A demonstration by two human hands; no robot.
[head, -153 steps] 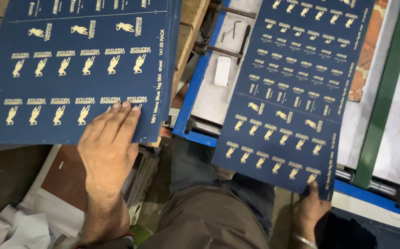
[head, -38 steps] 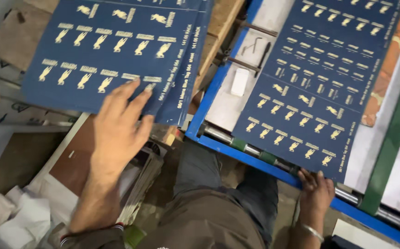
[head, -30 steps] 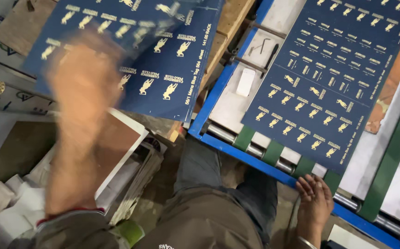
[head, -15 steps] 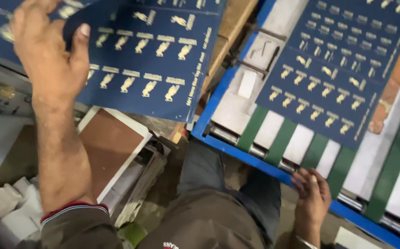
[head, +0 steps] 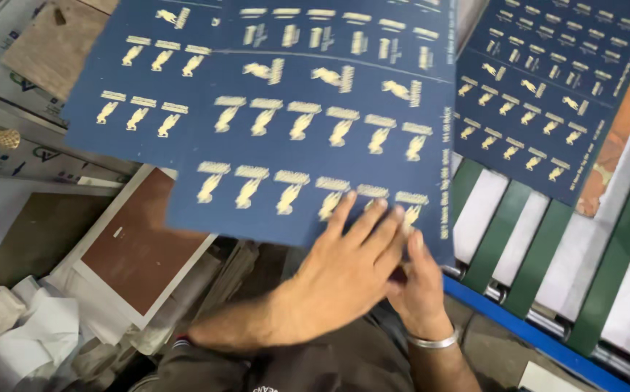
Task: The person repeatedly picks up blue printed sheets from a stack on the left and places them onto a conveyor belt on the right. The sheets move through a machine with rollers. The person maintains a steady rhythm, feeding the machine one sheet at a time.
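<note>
Now both hands meet at the six o'clock edge of the dark blue printed sheet (head: 307,138): the left hand (head: 344,268), raised high at ten o'clock half a second ago, lies flat with fingers spread, while the right hand (head: 420,290) has left the blue rail (head: 518,334) and pinches the sheet's corner from beneath. Another printed sheet (head: 547,87) lies on the green belts (head: 500,232) at two o'clock.

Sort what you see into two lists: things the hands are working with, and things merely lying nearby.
In use: left hand and right hand on the front navy printed sheet; second navy sheet on the green belts.

Lying about: brown board; crumpled white paper.
</note>
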